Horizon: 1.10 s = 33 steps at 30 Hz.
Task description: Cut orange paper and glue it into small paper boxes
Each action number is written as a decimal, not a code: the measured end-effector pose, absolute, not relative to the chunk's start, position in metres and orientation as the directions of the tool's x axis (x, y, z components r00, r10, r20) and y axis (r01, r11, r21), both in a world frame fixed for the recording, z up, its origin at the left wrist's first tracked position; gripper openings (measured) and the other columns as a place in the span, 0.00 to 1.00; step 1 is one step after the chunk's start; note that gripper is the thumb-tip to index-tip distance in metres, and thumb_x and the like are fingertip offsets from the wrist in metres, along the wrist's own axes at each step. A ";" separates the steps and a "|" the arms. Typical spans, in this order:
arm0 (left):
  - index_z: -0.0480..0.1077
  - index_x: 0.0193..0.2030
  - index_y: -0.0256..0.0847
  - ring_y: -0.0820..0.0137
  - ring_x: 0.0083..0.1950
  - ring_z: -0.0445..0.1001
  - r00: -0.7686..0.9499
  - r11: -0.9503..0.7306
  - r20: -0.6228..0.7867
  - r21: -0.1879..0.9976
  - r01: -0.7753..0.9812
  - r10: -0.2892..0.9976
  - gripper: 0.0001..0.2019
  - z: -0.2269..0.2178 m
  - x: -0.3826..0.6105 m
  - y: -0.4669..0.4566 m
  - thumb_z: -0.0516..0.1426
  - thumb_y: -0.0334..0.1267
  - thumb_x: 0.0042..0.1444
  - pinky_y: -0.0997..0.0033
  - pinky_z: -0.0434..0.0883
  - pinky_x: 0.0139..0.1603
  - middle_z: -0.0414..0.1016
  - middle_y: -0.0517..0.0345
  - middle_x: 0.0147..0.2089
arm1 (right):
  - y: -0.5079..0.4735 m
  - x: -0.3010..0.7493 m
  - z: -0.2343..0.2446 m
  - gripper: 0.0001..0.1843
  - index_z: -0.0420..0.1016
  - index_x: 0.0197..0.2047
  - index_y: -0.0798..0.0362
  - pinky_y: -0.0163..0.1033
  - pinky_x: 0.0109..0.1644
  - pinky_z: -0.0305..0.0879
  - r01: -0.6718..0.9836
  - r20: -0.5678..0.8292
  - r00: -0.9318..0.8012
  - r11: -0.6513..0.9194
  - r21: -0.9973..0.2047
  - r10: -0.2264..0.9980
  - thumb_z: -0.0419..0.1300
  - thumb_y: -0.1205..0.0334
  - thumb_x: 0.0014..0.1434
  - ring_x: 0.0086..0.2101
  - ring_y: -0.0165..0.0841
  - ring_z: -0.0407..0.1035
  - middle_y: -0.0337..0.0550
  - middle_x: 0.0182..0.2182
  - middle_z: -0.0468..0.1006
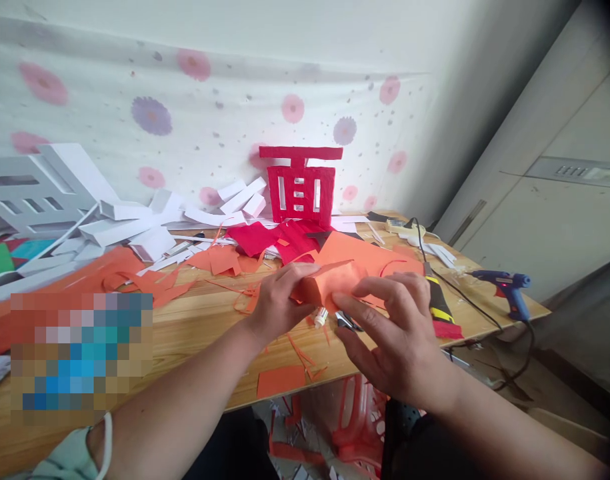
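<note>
Orange folded paper (329, 283) hung above the counter (195, 333), one end gripped in your left hand (279, 297), apparently for steadiness. Your right hand (402, 327) touched its face, thumb apart, seemingly to smooth it.

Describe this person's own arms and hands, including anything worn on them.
The left hand and right hand are ungloved, with no ring or watch showing. Both forearms are bare as far as they show. A pale green sleeve with a white band at its edge shows on the left arm; no sleeve shows on the right arm.
</note>
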<state>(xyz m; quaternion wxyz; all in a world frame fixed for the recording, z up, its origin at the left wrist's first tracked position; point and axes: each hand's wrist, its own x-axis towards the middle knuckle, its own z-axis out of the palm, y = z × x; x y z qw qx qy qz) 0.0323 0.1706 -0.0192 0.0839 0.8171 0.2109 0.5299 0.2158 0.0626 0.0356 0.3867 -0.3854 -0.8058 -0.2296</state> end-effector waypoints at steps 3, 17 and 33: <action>0.72 0.44 0.41 0.64 0.41 0.77 0.260 -0.773 0.730 0.571 0.278 0.632 0.18 -0.021 0.034 0.174 0.67 0.36 0.44 0.69 0.71 0.41 0.79 0.54 0.40 | 0.062 0.220 0.040 0.14 0.72 0.46 0.53 0.51 0.45 0.63 0.733 0.844 -0.350 0.680 -0.024 0.407 0.64 0.70 0.56 0.41 0.40 0.64 0.48 0.41 0.69; 0.74 0.41 0.39 0.67 0.36 0.77 0.180 0.013 0.100 0.841 -0.541 0.979 0.18 0.024 0.020 0.110 0.68 0.35 0.41 0.66 0.73 0.39 0.79 0.56 0.37 | 0.063 0.232 0.029 0.20 0.70 0.21 0.52 0.32 0.21 0.61 0.377 0.339 0.139 0.267 -0.887 0.931 0.65 0.45 0.52 0.17 0.28 0.65 0.38 0.15 0.72; 0.77 0.43 0.37 0.65 0.38 0.78 0.461 0.224 0.042 0.833 -0.506 0.886 0.17 0.015 0.004 0.044 0.67 0.34 0.44 0.68 0.75 0.41 0.80 0.51 0.40 | 0.047 0.200 0.050 0.23 0.70 0.54 0.42 0.53 0.63 0.57 0.176 0.597 -0.245 0.641 -0.747 0.764 0.65 0.54 0.55 0.61 0.43 0.56 0.46 0.57 0.64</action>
